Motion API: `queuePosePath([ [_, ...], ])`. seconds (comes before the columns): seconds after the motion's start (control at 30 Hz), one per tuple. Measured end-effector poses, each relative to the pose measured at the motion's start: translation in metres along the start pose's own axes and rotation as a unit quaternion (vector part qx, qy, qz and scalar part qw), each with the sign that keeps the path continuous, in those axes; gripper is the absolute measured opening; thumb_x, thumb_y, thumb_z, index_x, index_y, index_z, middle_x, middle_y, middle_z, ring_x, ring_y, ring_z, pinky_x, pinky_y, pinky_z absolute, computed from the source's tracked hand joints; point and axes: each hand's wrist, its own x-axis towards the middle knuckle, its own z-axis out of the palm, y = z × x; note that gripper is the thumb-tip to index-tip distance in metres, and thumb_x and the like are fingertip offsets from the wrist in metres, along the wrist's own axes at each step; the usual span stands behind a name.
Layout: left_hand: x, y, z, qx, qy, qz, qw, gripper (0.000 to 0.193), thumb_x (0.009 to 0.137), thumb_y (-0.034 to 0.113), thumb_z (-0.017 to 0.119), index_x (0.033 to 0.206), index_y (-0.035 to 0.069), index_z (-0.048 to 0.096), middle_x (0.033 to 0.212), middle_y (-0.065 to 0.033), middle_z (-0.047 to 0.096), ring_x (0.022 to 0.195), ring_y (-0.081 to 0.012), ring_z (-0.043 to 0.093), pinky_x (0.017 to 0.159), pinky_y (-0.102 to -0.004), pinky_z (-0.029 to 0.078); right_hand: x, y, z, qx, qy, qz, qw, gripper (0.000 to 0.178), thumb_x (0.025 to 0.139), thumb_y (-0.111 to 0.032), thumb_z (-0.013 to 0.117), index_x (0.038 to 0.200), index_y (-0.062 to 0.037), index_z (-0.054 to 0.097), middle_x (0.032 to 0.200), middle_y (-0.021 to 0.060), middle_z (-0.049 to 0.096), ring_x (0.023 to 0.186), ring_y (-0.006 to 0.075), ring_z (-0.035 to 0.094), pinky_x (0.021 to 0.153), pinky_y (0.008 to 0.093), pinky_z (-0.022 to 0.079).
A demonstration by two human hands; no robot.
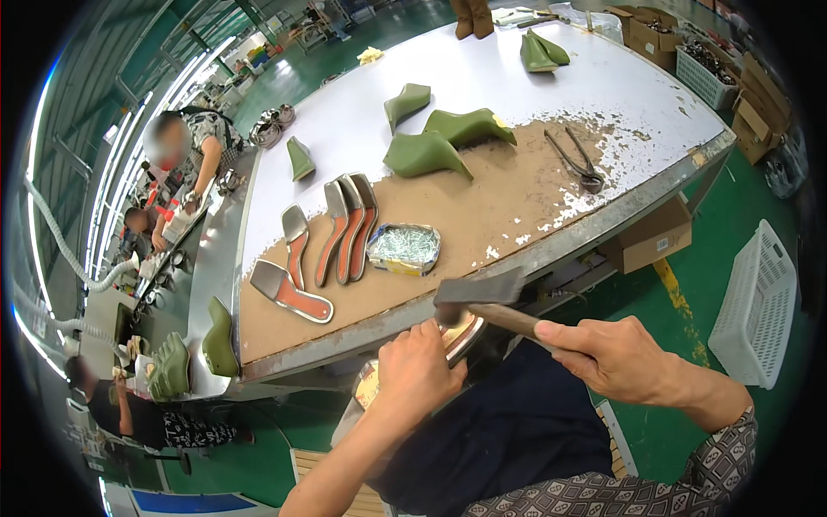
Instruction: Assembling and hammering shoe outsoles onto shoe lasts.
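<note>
My right hand point(616, 358) grips the wooden handle of a hammer point(508, 319), its dark head slightly blurred and raised at the table's front edge. Directly under the head is the end of a pale, sole-shaped shoe piece point(463, 334) in my lap. My left hand point(418, 366) is wrapped round its middle and hides much of it; whether a last is inside it I cannot tell. On the table beyond lie a small open box point(404, 249) of tacks and several grey-and-orange insoles point(332, 233), partly overlapping.
Green shoe lasts point(426, 156) and pincers point(573, 164) lie farther back on the table point(482, 215). More green lasts point(170, 366) stand at the left. At the right are a white plastic crate point(756, 306) and a cardboard box point(655, 237). Co-workers point(202, 142) occupy the left side.
</note>
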Motion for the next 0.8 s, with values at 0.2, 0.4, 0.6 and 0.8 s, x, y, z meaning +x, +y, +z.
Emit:
queuePosePath([
  [0.2, 0.003, 0.001, -0.001, 0.006, 0.013, 0.01, 1.0, 0.054, 0.072, 0.04, 0.073, 0.101, -0.001, 0.055, 0.087, -0.0183, 0.067, 0.082, -0.0342, 0.066, 0.071, -0.0443, 0.051, 0.007, 0.006, -0.015, -0.183, -0.07, -0.001, 0.981, 0.055, 0.086, -0.013, 0.063, 0.136, -0.0314, 0.05, 0.062, 0.0049, 0.048, 0.046, 0.0241, 0.052, 0.037, 0.0366, 0.043],
  [0.4, 0.001, -0.012, -0.021, -0.015, -0.009, 0.025, 1.0, 0.055, 0.073, 0.041, 0.07, 0.111, 0.005, 0.052, 0.089, -0.0187, 0.067, 0.08, -0.0355, 0.066, 0.07, -0.045, 0.05, 0.047, 0.065, 0.005, -0.329, 0.112, -0.001, 0.938, 0.044, 0.083, -0.01, 0.06, 0.124, -0.0257, 0.06, 0.064, 0.007, 0.048, 0.046, 0.0257, 0.05, 0.045, 0.0386, 0.045],
  [0.6, -0.026, -0.077, -0.084, -0.356, 0.205, -0.047, 0.911, 0.063, 0.073, 0.027, 0.077, 0.121, 0.003, 0.045, 0.101, -0.0186, 0.063, 0.091, -0.0284, 0.065, 0.08, -0.0383, 0.052, 0.04, 0.122, 0.011, -0.344, 0.091, 0.063, 0.932, 0.044, 0.078, -0.002, 0.064, 0.12, -0.0134, 0.06, 0.084, 0.0131, 0.052, 0.082, 0.034, 0.053, 0.072, 0.0436, 0.043],
  [0.8, -0.076, -0.219, -0.089, -0.563, 0.527, -0.173, 0.612, 0.065, 0.075, 0.017, 0.083, 0.121, -0.003, 0.041, 0.108, -0.0135, 0.06, 0.096, -0.0219, 0.061, 0.084, -0.033, 0.05, 0.038, 0.127, 0.012, -0.293, 0.102, 0.073, 0.948, 0.045, 0.079, 0.006, 0.059, 0.122, -0.0083, 0.056, 0.095, 0.0156, 0.052, 0.088, 0.0366, 0.053, 0.078, 0.0444, 0.043],
])
